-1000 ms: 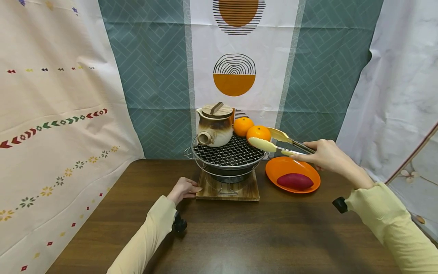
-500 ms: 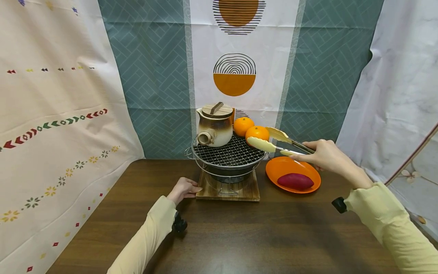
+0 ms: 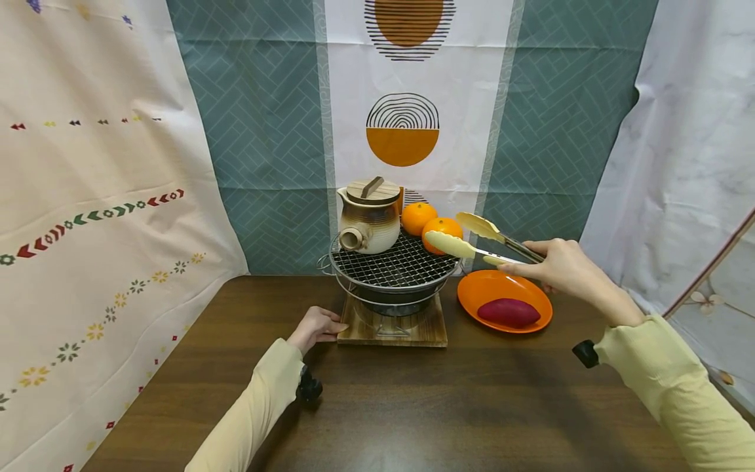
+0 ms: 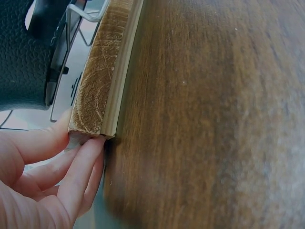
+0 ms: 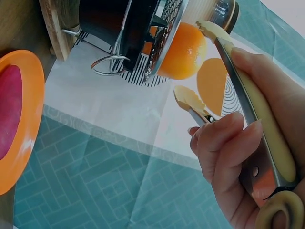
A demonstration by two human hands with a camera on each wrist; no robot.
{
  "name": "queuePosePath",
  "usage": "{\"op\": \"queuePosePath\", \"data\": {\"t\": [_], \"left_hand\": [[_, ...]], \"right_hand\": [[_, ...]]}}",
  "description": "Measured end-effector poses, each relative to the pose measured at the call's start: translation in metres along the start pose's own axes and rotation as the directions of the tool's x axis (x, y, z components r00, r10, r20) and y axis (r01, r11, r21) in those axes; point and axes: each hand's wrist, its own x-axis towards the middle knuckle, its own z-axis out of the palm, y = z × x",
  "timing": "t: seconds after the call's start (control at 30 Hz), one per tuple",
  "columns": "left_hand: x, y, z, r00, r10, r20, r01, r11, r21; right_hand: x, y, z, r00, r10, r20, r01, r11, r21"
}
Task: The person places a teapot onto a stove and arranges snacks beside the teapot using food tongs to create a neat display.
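My right hand (image 3: pixel 563 265) holds a pair of tongs (image 5: pixel 255 114) with cream-coloured tips and metal arms. The tongs' tips stand spread apart beside the nearer mandarin (image 3: pixel 449 227), one overlapping it in the head view. This mandarin sits on the right side of the black wire mesh (image 3: pixel 395 262) of a round tabletop grill. Behind it rests a second mandarin (image 3: pixel 417 218). At the front left corner of the wooden board (image 3: pixel 392 335) under the grill, my left hand (image 3: pixel 316 324) pinches the edge between thumb and fingers, as the left wrist view (image 4: pixel 93 95) shows.
A brown and cream clay teapot (image 3: pixel 371 226) with a wooden lid stands on the mesh's left side. Right of the grill, an orange plate (image 3: pixel 492 283) carries a purple sweet potato (image 3: pixel 508 313). Patterned cloths (image 3: pixel 271 131) hang behind and beside the brown table (image 3: pixel 401 400).
The tongs have spread wider, their far tip lifting off the nearer mandarin, which sits slightly further left on the mesh. My left hand has stayed at the board's corner.
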Motion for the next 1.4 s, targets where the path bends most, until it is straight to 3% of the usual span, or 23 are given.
{"op": "queuePosePath", "data": {"t": [0.3,0.73,1.4], "left_hand": [[0.000,0.000,0.001,1.000,-0.010,-0.004,0.010,1.000,0.005],[0.002,0.000,0.001,1.000,-0.013,-0.004,0.013,1.000,0.020],[0.002,-0.001,0.001,1.000,0.000,-0.002,0.000,1.000,0.021]], "right_hand": [[-0.003,0.004,-0.003,0.998,0.016,-0.059,-0.013,0.999,0.044],[-0.009,0.012,-0.007,0.990,0.041,-0.132,-0.037,0.999,0.030],[-0.018,0.039,-0.014,0.987,0.076,-0.139,-0.071,0.997,0.040]]}}
